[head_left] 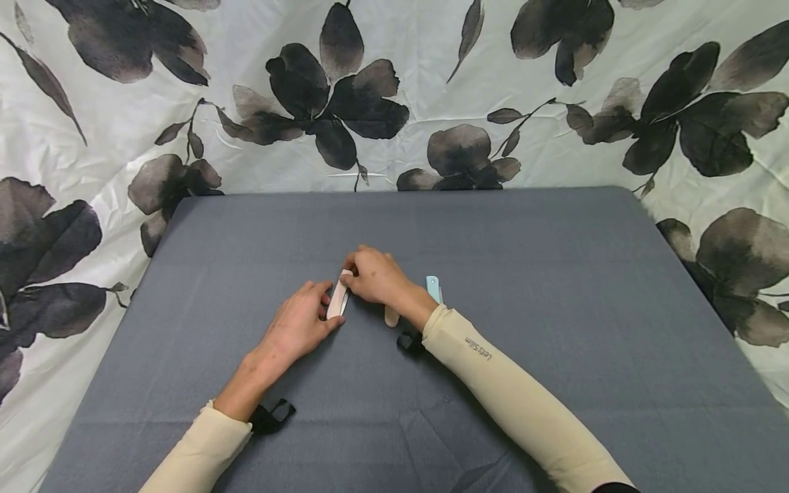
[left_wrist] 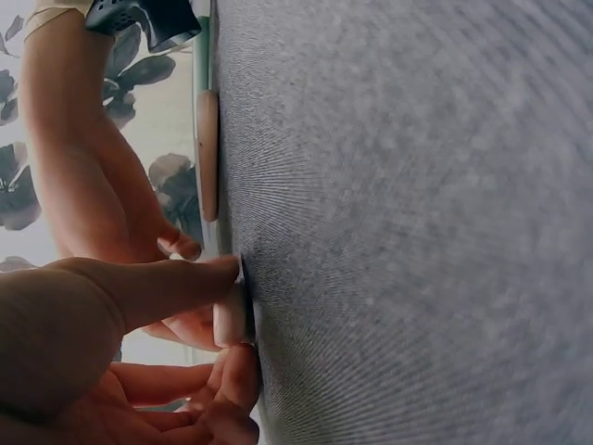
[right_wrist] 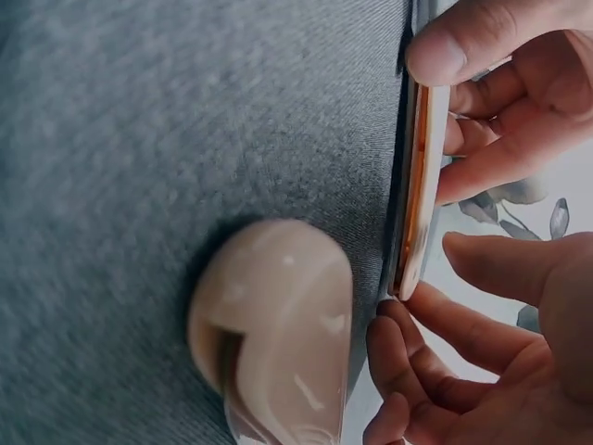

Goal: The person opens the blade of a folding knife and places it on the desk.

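Observation:
A pale pink folding knife [head_left: 338, 296] lies at a slant on the grey cloth, a thin silvery strip along its right side. My left hand [head_left: 300, 318] holds its near end between thumb and fingers. The far end is between the thumb and fingertips of my right hand [head_left: 374, 276]; the right wrist view shows the right thumb [right_wrist: 473, 260] very close to it. An orange inner edge runs along the knife [right_wrist: 422, 176] there. Beside my right wrist lies a beige handle [head_left: 391, 316], partly hidden by the forearm. Just beyond the forearm, a light blue handle [head_left: 433, 287] shows.
A grey cloth [head_left: 555, 274] covers the table, with creases near the front edge. Behind and around it hangs a white sheet with dark flowers [head_left: 431, 82]. Black wrist mounts [head_left: 271, 415] sit under both forearms, which wear cream sleeves [head_left: 505, 383].

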`<move>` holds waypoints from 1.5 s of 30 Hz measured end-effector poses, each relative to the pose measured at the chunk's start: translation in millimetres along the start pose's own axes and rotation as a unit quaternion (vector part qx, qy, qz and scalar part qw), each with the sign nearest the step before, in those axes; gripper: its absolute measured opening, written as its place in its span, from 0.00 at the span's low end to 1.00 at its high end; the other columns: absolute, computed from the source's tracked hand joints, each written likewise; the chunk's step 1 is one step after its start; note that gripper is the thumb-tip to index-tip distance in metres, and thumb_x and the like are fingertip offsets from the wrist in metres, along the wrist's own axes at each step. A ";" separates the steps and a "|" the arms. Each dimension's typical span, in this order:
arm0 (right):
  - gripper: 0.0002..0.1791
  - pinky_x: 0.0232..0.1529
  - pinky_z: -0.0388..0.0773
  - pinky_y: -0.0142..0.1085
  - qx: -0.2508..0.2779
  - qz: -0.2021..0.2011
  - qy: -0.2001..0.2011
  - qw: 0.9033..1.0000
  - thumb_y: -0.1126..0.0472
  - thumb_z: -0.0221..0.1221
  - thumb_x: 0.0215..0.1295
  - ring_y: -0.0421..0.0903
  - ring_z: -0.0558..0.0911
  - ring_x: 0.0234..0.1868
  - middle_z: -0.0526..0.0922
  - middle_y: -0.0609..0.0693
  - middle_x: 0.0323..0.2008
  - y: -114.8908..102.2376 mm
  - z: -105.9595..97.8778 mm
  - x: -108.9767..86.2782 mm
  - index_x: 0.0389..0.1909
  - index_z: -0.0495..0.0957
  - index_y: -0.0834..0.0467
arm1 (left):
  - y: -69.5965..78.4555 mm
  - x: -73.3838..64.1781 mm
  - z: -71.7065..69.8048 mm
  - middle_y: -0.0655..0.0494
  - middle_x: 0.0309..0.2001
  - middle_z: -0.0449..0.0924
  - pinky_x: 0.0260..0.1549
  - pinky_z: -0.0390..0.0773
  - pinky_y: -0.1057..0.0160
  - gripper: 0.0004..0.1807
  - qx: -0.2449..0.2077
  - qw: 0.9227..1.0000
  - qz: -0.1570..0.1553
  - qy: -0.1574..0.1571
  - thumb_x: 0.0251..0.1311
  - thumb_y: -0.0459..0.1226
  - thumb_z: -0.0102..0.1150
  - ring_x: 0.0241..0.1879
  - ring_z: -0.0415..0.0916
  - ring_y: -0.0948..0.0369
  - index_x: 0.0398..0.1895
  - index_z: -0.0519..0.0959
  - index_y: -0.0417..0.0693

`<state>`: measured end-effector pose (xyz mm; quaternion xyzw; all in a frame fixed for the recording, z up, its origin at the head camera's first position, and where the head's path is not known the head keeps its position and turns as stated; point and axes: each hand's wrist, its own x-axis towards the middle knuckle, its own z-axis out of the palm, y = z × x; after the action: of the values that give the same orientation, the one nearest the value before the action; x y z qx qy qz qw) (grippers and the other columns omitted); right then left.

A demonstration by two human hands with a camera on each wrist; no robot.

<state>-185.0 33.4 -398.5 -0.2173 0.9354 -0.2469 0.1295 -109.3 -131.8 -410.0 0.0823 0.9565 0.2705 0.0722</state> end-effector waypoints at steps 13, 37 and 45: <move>0.19 0.35 0.73 0.28 0.172 0.002 0.048 0.984 0.60 0.61 0.73 0.44 0.81 0.36 0.88 0.56 0.43 5.3 -6.0 -1.3 0.62 0.81 0.59 | -1.2 3.3 -0.5 0.37 0.48 0.76 0.43 0.83 0.58 0.31 -0.103 0.993 0.020 0.059 0.60 0.28 0.70 0.43 0.79 0.51 0.67 0.73 0.27; 0.31 0.40 0.89 0.43 0.449 0.006 0.028 0.893 0.77 0.59 0.64 0.45 0.83 0.28 0.78 0.55 0.36 5.0 -0.4 -5.5 0.69 0.72 0.65 | 1.8 6.9 -9.2 0.36 0.54 0.82 0.35 0.80 0.72 0.27 -0.263 0.964 -0.023 0.039 0.69 0.33 0.63 0.44 0.84 0.57 0.69 0.72 0.32; 0.31 0.38 0.89 0.41 0.471 0.009 0.028 0.882 0.79 0.56 0.62 0.43 0.82 0.27 0.76 0.53 0.35 3.8 -0.8 -5.5 0.69 0.72 0.67 | -0.5 6.2 -9.9 0.35 0.49 0.82 0.33 0.79 0.71 0.29 -0.332 0.942 -0.024 0.033 0.68 0.26 0.59 0.34 0.79 0.71 0.73 0.68 0.37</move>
<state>-181.8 39.3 -399.1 -0.1152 0.7140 -0.6632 0.1927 -117.2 -136.0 -402.4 0.0215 0.8158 0.5737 0.0702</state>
